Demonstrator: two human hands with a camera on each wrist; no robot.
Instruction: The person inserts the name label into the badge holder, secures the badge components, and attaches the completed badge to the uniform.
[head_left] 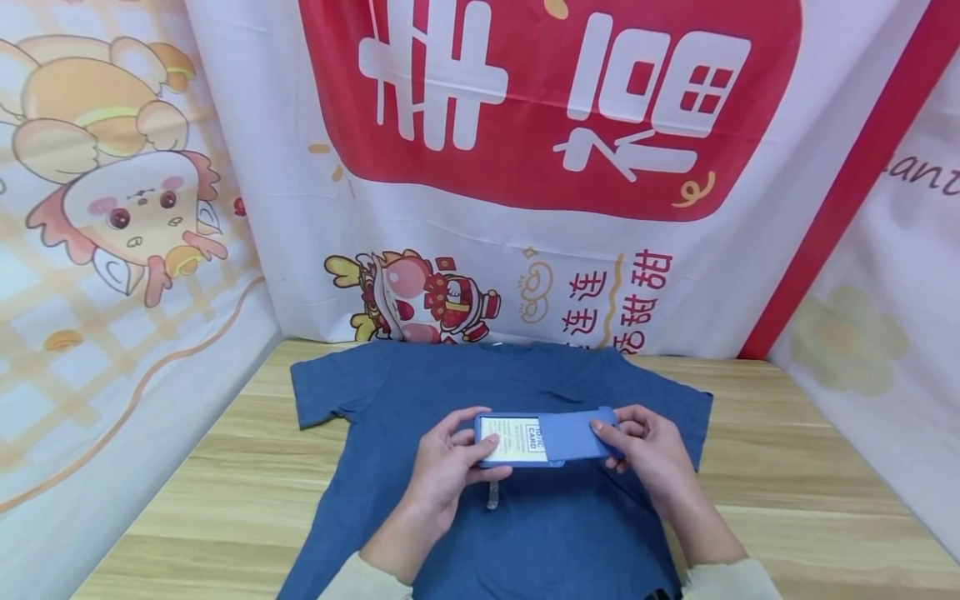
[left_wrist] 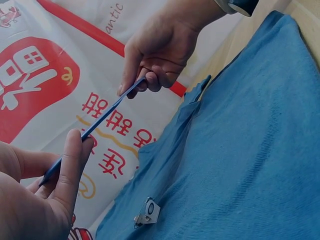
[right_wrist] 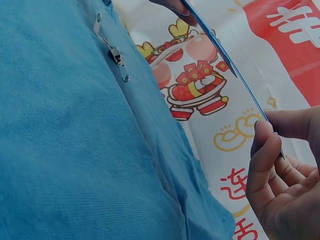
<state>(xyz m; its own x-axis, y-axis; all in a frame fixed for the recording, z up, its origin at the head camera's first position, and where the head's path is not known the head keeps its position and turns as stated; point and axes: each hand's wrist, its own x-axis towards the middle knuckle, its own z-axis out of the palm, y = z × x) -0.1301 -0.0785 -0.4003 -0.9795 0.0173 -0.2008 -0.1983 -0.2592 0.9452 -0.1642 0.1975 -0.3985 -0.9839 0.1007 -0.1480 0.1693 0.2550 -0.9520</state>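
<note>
A blue ID card holder (head_left: 573, 437) is held level above a blue T-shirt (head_left: 442, 379). A printed white card insert (head_left: 517, 442) shows in its left part; a plain blue panel covers the right part and sits slightly askew. My left hand (head_left: 441, 468) grips the left end, thumb on the insert. At the other end, my right hand (head_left: 654, 446) pinches the blue panel between thumb and fingers. Both wrist views show the holder (left_wrist: 102, 121) nearly edge-on. A small metal badge clip (right_wrist: 117, 56) with a clear strap lies on the shirt below the holder.
The T-shirt lies spread on a wood-grain table (head_left: 217, 475), sleeves out to both sides. A white printed cloth (head_left: 300, 250) with red and cartoon designs hangs behind the table, and similar cloths stand along both sides.
</note>
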